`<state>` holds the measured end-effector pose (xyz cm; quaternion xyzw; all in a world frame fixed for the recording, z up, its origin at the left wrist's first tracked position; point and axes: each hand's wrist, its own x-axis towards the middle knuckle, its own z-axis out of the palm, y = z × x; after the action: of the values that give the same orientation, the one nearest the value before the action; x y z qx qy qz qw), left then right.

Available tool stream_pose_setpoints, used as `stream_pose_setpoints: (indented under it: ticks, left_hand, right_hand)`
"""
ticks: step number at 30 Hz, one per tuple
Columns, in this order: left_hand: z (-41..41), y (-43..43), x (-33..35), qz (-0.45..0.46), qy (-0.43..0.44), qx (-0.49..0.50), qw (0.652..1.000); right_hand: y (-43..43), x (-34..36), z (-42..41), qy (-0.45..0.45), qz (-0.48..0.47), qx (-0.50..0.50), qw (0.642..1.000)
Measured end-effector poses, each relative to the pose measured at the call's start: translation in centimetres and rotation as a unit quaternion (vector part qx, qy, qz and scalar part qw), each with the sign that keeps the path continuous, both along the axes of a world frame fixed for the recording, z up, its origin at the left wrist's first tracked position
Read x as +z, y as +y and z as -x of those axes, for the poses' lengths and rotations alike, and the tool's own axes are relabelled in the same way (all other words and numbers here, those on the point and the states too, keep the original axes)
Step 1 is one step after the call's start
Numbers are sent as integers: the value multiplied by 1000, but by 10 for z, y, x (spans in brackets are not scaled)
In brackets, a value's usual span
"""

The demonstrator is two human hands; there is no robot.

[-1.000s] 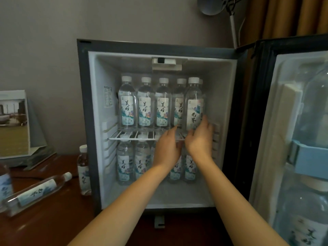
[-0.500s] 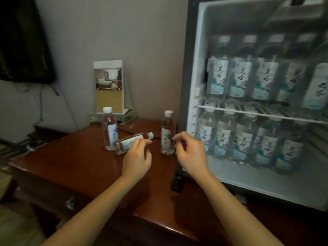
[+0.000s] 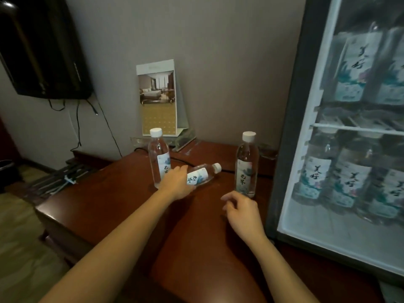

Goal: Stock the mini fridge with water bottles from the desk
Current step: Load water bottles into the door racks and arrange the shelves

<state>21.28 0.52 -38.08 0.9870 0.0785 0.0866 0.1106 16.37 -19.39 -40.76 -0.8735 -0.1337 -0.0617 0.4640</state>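
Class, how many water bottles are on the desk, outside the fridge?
3. The left upright bottle stands at the back, the lying bottle is under the left hand, the right upright bottle stands beside the fridge.

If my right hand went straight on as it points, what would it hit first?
Probably the upright clear plastic water bottle beside the black mini fridge, ahead of your right hand; depth is unclear.

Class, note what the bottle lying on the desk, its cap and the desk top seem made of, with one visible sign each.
The lying bottle: probably clear glossy plastic; the desk shows through it. Its cap: white, matte, likely plastic; opaque and dull. The desk: reddish-brown wood or veneer, lacquered, given the soft sheen.
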Motion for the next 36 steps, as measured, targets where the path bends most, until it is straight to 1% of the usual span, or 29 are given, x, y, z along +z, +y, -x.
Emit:
stream_pose_setpoints:
  ticks: [2, 5, 7, 11, 14, 17, 20, 22, 25, 28, 30, 31, 33, 36]
  left_hand:
    - [-2, 2, -4, -38, 7, 24, 999]
    - [5, -1, -14, -59, -37, 52, 996]
    - [12, -3, -17, -38, -68, 52, 996]
    - [30, -2, -18, 17, -88, 44, 995]
    - [47, -3, -20, 87, -117, 60, 988]
    - [70, -7, -23, 192, -154, 100, 964]
    - [93, -18, -28, 328, -171, 119, 921]
    - [108, -25, -30, 402, -164, 103, 895]
    - [130, -35, -30, 482, -130, 60, 864]
    - [152, -44, -25, 570, -72, 32, 818]
    - [160, -46, -25, 601, -51, 22, 797]
    - [164, -48, -25, 606, -46, 15, 794]
    - [172, -56, -26, 602, -45, -7, 797]
    - [186, -78, -22, 594, -70, -52, 800]
  right_hand:
    - [-1, -2, -1, 16, -30, -4, 999]
    - [0, -6, -1, 12, -21, -2, 1000]
    - [3, -6, 0, 5, -14, 0, 1000]
    - [7, -6, 7, -6, 19, 11, 1000]
    - [6, -3, 12, -11, 17, 17, 1000]
    - [5, 2, 19, -2, 11, 31, 999]
    - [8, 8, 27, 27, 11, 66, 997]
    - [15, 12, 33, 75, 1, 109, 991]
    - [27, 18, 48, 160, -68, 164, 971]
    - [33, 27, 66, 184, -123, 180, 958]
    - [32, 30, 75, 197, -156, 179, 951]
    - [30, 30, 78, 202, -170, 181, 947]
    - [22, 27, 84, 201, -187, 195, 942]
    - [0, 34, 95, 168, -187, 196, 948]
